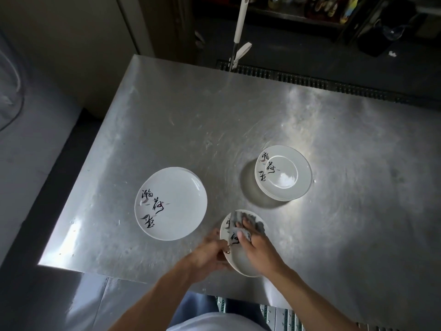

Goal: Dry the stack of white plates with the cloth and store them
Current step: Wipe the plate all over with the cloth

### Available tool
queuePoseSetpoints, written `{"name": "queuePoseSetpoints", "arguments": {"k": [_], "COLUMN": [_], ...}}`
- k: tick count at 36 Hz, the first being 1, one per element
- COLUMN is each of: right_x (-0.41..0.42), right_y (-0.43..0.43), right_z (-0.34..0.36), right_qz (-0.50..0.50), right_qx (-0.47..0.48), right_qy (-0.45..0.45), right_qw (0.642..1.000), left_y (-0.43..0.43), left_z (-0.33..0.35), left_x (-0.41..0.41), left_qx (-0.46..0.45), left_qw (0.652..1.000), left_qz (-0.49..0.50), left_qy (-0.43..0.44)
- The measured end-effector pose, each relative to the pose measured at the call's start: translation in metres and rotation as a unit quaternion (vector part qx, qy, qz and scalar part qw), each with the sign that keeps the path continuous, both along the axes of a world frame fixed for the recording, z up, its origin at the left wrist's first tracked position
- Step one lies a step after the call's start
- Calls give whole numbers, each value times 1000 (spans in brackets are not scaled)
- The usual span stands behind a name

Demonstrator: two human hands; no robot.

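My left hand (211,253) grips the left rim of a white plate (238,261) with black brush writing, held tilted just above the steel table (191,120). My right hand (254,244) presses a grey cloth (241,222) onto the plate's face, fingers curled over it. A stack of like plates (284,173) stands to the right, farther back. Another plate or low stack (170,203) lies at the left of the table.
A white and metal pole (238,29) leans beyond the table's far edge. A floor drain grate (310,80) runs behind the table. Dark shelving with objects stands at the top right. The table's left and near edges lie close to the plates.
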State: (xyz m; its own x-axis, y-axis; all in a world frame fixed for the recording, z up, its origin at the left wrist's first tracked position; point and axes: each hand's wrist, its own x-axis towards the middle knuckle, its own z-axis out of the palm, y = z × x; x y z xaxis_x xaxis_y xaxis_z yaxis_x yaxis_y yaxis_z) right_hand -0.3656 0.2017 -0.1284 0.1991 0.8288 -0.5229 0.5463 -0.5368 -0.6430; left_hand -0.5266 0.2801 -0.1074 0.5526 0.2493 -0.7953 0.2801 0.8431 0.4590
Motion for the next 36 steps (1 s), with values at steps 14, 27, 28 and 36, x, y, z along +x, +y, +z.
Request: {"name": "queuePoseSetpoints", "arguments": {"k": [14, 27, 28, 36], "right_x": [-7, 21, 20, -3], "right_y": [-14, 4, 9, -12], "right_z": [-8, -11, -11, 1], "right_qz": [133, 87, 77, 30], "right_qx": [30, -34, -58, -13], "right_qy": [11, -202, -207, 50], "right_qw": [991, 975, 974, 998], "left_y": [-4, -7, -10, -3], "left_z": [-3, -4, -3, 7], "left_x": [-1, 6, 9, 3], "left_qx": [48, 35, 30, 27], "left_qw": [999, 989, 985, 996], "left_qz": [-19, 126, 153, 44], "left_qy": [14, 64, 69, 74]}}
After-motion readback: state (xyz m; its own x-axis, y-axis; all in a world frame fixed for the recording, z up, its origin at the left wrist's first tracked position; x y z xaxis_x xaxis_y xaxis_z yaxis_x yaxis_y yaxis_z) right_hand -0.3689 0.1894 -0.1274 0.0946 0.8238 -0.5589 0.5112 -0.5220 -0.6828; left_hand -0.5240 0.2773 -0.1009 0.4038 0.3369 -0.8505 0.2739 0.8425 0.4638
